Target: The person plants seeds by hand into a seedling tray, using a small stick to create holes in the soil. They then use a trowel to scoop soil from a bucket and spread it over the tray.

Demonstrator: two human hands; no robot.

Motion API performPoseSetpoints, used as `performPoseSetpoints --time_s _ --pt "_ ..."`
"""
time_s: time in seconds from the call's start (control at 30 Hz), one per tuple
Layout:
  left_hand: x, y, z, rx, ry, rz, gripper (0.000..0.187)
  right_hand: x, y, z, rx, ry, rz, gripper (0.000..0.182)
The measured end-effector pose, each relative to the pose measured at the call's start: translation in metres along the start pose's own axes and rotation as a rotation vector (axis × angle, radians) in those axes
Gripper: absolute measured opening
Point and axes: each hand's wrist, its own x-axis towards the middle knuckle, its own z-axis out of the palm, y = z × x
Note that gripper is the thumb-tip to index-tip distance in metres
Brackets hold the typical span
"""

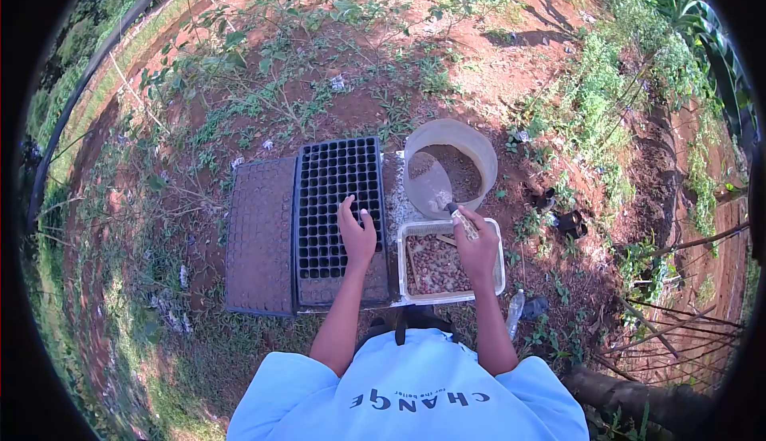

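Note:
My right hand is wrapped round the handle of a hand trowel, whose broad blade dips into a round whitish tub with dark soil at its bottom. Over the black seedling tray hovers my left hand, its thumb and fingers apart and nothing in them. Most of that tray's cells show dark and hollow, while soil covers the rows nearest me. Beside it on the left lies a second seedling tray, its cells filled level with brown soil.
In front of the tub sits a rectangular pale basin holding reddish-brown lumps and thin sticks. A clear plastic bottle stands at its right. Weeds and red earth surround the work spot, and a dark log lies at the lower right.

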Motion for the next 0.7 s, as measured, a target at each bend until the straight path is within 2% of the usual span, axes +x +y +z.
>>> performPoseSetpoints --time_s 0.07,0.17,0.3,0.37,0.43,0.47,0.63,0.7 --pt "-0.012 -0.014 -0.02 0.005 0.005 -0.012 0.041 -0.019 -0.009 0.004 -0.054 0.027 -0.081 0.027" --pt "-0.034 -0.038 -0.05 0.049 0.018 0.017 0.037 -0.054 -0.004 0.017 0.038 -0.002 -0.046 0.028" --pt "-0.063 -0.063 -0.088 0.032 -0.033 -0.02 0.033 -0.101 -0.012 0.03 0.043 -0.046 -0.009 0.028" --pt "-0.079 -0.08 -0.099 0.135 -0.08 -0.021 0.031 -0.123 -0.006 0.037 0.048 -0.044 -0.059 0.029" --pt "-0.094 -0.101 -0.105 0.124 -0.128 -0.003 0.029 -0.146 -0.001 0.044 0.103 -0.051 -0.005 0.026" --pt "-0.103 -0.11 -0.106 0.144 -0.175 0.015 0.03 -0.157 0.005 0.049 0.029 -0.023 -0.074 0.026" --pt "-0.127 -0.124 -0.115 0.263 -0.388 0.075 0.043 -0.2 0.025 0.068 -0.051 0.01 -0.143 0.025" --pt "-0.13 -0.127 -0.116 0.324 -0.466 0.057 0.05 -0.212 0.027 0.073 -0.196 -0.024 -0.162 0.026"
